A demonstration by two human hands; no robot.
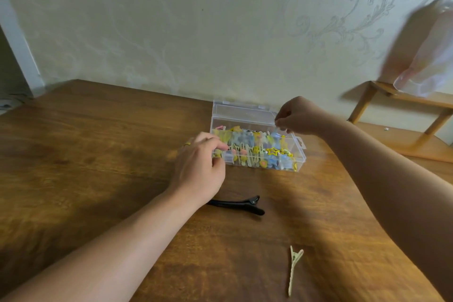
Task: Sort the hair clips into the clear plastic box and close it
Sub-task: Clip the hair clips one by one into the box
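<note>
A clear plastic box (257, 140) is placed on a wooden table (98, 154), close to the wall (196, 19). Its lid (245, 111) is open and stands up behind the tray. The tray is filled with many small hair clips (255, 149) in yellow, blue, pale green and orange; a yellow star-shaped clip (274, 151) can be seen near the right end. No brand, label or writing can be read on the box or on any clip.

The left hand (201, 169) is laid against the left end of the box, with its fingers curled over the front left corner and touching the clips there; whether a clip is pinched cannot be told because of blur. A ring (187, 144) is worn on one finger of this hand.

The right hand (297, 116) is held at the right end of the open lid, with its fingertips pressed together as in a pinch. What is pinched, the lid edge or something small, cannot be told.

Two clips are lying on the table outside the box: a long black clip (239, 205) just beside the left wrist, and a pale green clip (294, 270) nearer to the camera. A wooden stand (392, 98) and a blurred clear bag (426, 56) are seen at the right.
</note>
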